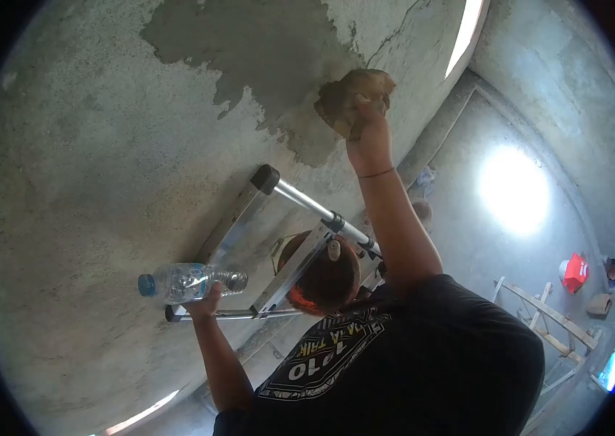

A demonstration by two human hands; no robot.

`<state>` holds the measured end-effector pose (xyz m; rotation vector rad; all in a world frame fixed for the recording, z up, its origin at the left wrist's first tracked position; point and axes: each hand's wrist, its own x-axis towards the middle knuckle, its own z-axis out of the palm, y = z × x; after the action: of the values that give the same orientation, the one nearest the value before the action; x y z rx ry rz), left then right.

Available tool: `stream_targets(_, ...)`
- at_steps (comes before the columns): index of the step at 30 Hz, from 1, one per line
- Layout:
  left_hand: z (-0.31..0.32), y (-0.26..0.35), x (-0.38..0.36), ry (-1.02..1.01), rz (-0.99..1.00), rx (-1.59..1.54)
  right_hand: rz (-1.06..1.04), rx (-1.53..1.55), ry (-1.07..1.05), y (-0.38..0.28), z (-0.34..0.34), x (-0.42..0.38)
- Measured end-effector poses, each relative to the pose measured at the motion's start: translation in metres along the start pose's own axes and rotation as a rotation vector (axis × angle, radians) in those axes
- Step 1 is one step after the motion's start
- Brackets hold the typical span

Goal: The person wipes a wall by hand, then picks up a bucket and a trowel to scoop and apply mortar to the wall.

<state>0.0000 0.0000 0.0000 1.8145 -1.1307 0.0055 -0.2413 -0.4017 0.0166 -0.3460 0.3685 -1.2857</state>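
- Black T-shirt [409, 356] is closest to the camera, just on the near side of the metal ladder [300, 200], which I'm using as the landmark for everything
- Right hand [371, 131] is past the top end of the ladder, fingers closed round a brown pad [358, 83], sponge or rag, can't tell which
- That pad is up against the rough wall [104, 131] beyond the ladder, right at the edge of a dark patch [249, 43], so I'd call this the wiping or dabbing bit
- Left hand [206, 301] is beside the low corner of the ladder, curled round a clear bottle [188, 282] lying sideways in its grip, blue cap [146, 285] on; can't tell how much is in it
- Round bucket [322, 276] shows through the ladder frame, reddish inside
- Another wipe would call for the pad held flat with even pressure, imo, with the bottle kept clear of the ladder rail; pouring from it would mean getting the cap off first
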Motion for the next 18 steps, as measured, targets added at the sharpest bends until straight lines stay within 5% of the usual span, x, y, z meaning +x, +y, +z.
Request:
stream_targets(2,-0.003,0.004,0.003,0.039,-0.027,-0.051,0.119,0.224,-0.073,-0.003,0.0,-0.001)
stream_targets(18,-0.002,-0.007,-0.006,-0.021,-0.003,0.066,0.181,0.338,-0.216,-0.02,0.0,-0.016)
